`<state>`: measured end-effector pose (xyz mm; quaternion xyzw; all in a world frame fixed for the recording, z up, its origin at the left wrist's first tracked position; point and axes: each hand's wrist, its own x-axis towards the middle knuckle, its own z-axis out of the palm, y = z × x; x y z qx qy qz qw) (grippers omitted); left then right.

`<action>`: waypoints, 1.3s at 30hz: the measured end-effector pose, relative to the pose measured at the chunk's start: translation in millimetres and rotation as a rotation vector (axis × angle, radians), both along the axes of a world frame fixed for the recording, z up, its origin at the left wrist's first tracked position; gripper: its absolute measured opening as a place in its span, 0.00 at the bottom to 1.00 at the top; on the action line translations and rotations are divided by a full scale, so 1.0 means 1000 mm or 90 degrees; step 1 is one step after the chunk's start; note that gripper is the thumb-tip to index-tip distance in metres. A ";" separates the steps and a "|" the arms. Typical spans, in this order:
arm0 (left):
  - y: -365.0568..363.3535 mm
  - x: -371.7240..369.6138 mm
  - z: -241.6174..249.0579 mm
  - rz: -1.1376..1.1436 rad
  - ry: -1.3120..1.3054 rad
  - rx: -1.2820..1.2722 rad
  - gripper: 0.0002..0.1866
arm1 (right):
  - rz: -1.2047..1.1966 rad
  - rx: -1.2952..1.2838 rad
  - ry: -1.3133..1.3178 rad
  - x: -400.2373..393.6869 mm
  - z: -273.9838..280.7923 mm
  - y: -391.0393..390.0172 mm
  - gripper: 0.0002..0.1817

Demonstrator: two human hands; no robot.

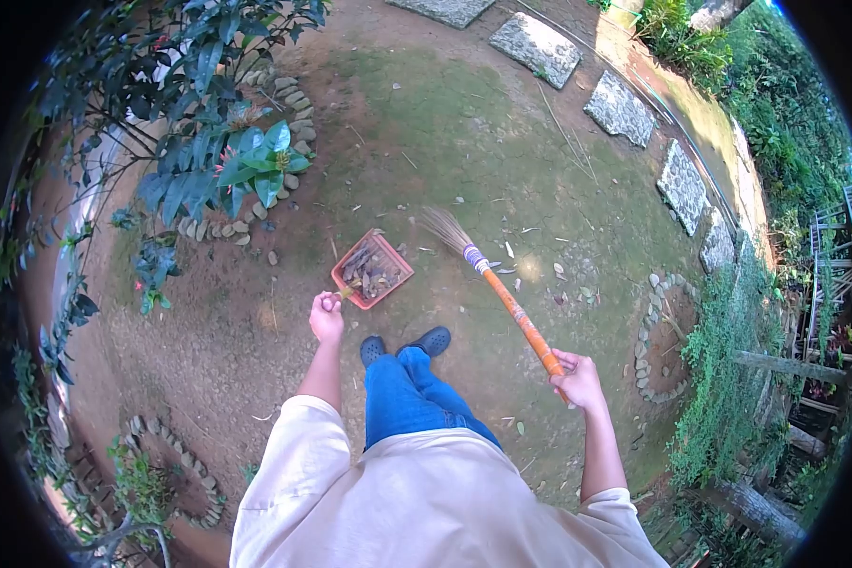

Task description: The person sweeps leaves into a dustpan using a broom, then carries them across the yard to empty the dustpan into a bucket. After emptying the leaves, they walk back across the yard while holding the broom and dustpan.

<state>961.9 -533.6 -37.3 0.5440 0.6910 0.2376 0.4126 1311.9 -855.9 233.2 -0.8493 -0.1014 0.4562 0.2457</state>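
Observation:
My left hand (327, 316) is closed around the short handle of an orange-red dustpan (404, 275). Dry brown leaves (369, 270) lie heaped inside the pan, which is in front of my feet. In my right hand (577, 379) is a broom (516, 310), gripped near the end of its orange handle. Its thin bristles (443, 225) fan out toward the upper left, to the right of the dustpan and apart from it. Purple and white binding wraps the broom where bristles meet handle.
Scattered dry leaves (559, 272) dot the mossy ground right of the broom. A leafy shrub (208, 161) within a stone ring (298, 99) stands at left. Stepping stones (620, 108) curve along the upper right. Another stone ring (642, 364) and a vine-covered fence (729, 379) are at right.

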 end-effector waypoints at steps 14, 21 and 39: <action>0.009 -0.004 0.052 -0.214 0.345 -0.265 0.22 | 0.109 -0.092 0.013 -0.067 -0.003 -0.001 0.33; -0.005 -0.030 0.042 -0.178 0.324 -0.259 0.20 | -0.043 0.013 0.087 -0.093 0.020 -0.034 0.33; -0.025 -0.090 0.056 -0.136 0.325 -0.291 0.21 | -0.004 -0.016 -0.067 -0.116 -0.015 -0.001 0.34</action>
